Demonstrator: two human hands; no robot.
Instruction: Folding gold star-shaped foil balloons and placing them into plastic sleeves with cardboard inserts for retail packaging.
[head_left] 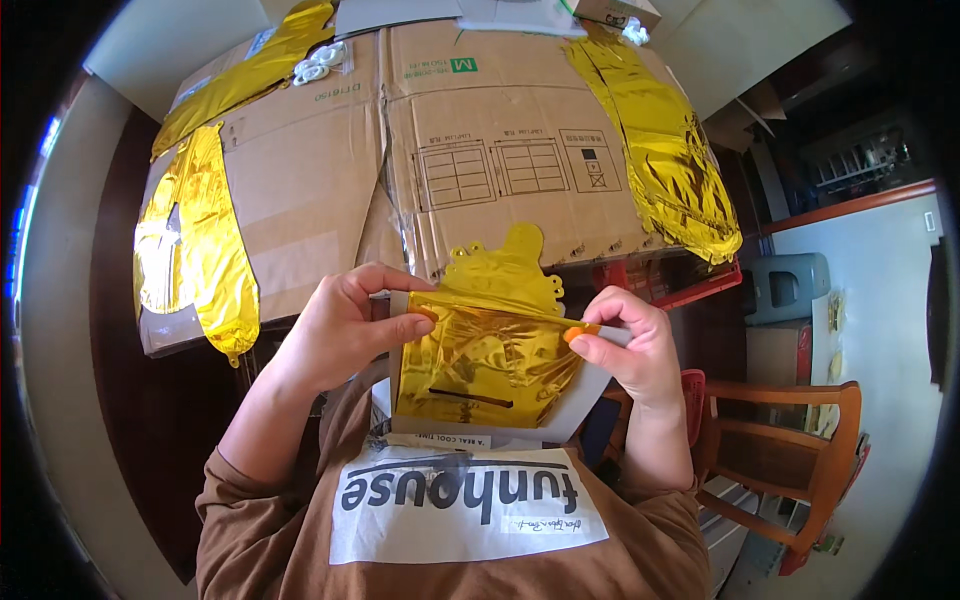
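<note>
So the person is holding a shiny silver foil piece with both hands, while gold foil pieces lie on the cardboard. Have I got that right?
Not quite: the head view shows that the held foil piece is gold, not silver. The left hand and right hand do hold it, and gold foil pieces lie on the cardboard.

Shiny gold foil piece (485, 360), flat, creased, hand-held, tabbed end pointing away
</note>
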